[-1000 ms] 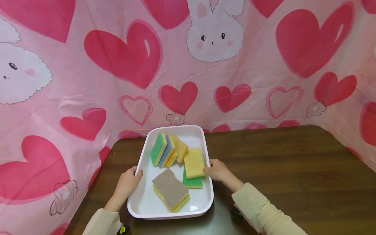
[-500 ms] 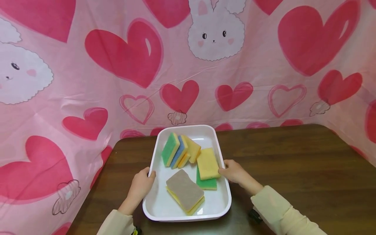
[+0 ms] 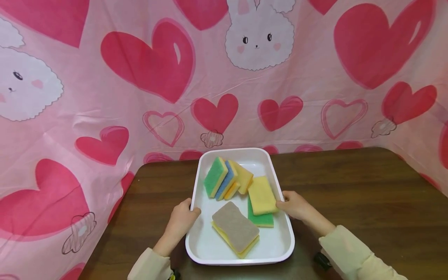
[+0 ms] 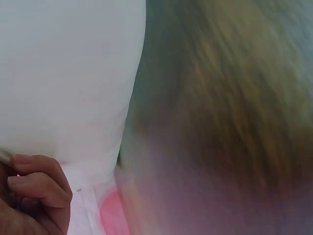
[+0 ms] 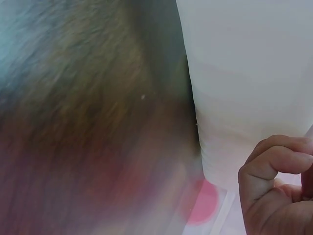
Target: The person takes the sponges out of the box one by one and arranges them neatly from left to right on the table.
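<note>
A white rectangular tray [image 3: 280, 243] is held by its two long sides. My left hand [image 3: 181, 219] grips the left rim, thumb over the edge; my right hand [image 3: 297, 206] grips the right rim the same way. In both wrist views curled fingers show beside the tray's pale outer wall [image 4: 68, 73]. Inside, a grey-topped sponge [image 3: 236, 225] lies at the near end. A yellow sponge [image 3: 261, 196] overlaps a green one [image 3: 261, 220] by my right thumb. Green [image 3: 215, 177], blue [image 3: 225, 181], orange [image 3: 232, 191] and yellow [image 3: 244, 179] sponges lean together at the far left.
The dark wooden table [image 3: 367, 194] extends to the right of the tray, with a narrower strip [image 3: 157, 186] on the left. A pink curtain [image 3: 245, 85] with hearts and rabbits hangs behind the table and along its left side.
The tray has slid to the right across the table, sponges inside, with both hands moving along on its rims. The sponges keep their places in the tray.
</note>
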Available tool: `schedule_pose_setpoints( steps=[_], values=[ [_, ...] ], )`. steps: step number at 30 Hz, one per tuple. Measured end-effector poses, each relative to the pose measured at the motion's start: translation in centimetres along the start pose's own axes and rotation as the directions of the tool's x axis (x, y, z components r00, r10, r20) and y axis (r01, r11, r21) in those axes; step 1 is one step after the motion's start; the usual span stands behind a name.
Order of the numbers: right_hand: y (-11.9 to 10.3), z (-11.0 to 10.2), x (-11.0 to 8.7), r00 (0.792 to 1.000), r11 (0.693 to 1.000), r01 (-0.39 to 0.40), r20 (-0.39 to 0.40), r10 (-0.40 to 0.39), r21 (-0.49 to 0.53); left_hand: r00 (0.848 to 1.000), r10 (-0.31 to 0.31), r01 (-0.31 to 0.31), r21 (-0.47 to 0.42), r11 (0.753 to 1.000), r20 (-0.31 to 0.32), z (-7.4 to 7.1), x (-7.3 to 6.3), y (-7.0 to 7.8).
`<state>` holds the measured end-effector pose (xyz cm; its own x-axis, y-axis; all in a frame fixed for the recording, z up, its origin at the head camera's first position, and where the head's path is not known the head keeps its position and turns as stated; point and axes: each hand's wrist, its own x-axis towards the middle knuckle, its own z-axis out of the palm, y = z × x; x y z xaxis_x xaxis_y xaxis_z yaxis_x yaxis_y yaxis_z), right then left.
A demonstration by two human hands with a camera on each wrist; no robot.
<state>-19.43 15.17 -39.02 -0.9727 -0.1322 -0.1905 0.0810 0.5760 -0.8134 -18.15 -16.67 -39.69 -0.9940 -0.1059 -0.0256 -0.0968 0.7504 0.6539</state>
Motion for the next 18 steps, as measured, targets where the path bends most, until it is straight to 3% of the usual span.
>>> schedule_pose_setpoints(
  steps=[18],
  values=[
    [2.1, -2.3, -1.1, 1.0, 1.0, -0.005, -0.01, 0.005, -0.003, 0.999, 0.019, -0.016, -0.056, 0.998, 0.044, 2.8, -0.7, 2.0]
  ],
)
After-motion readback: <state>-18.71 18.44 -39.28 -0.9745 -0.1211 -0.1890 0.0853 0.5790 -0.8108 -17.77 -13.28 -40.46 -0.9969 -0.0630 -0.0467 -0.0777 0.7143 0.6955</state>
